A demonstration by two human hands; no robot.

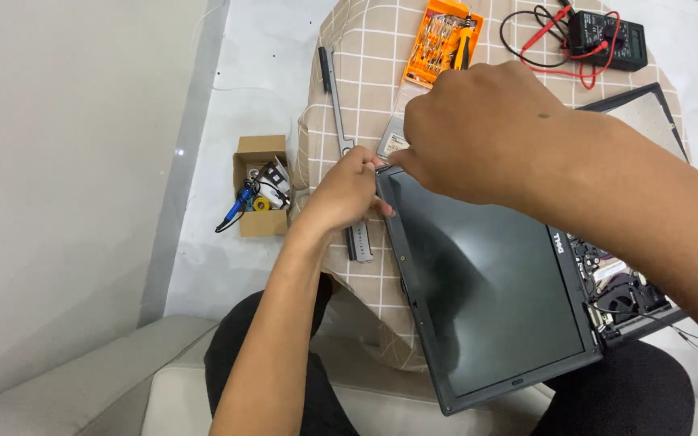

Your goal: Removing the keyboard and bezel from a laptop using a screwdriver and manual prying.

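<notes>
Lying across the person's lap and the edge of a small table, the laptop screen panel (486,299) shows its dark glass face up inside a thin black bezel, its far corner at the meeting point of both hands. It looks light but fragile: the glass would likely crack under twisting or point pressure, and the slim plastic bezel probably flexes and snaps easily, so the safer hold is along the frame edges and corners, never on the glossy face. The left hand (347,194) has its fingers curled together, pinching the panel's upper left edge near the corner. The right hand (478,129) is bunched over that same corner, fingertips drawn together against it; what they grip, if anything, is hidden. At the panel's right end the opened laptop base (620,291) exposes boards and a fan. A checked cloth (365,56) covers the table, carrying a metal hinge bracket (334,97), an orange screwdriver bit set (439,40) and a multimeter (607,36) with red leads. A cardboard box (260,194) of small tools sits on the floor.
</notes>
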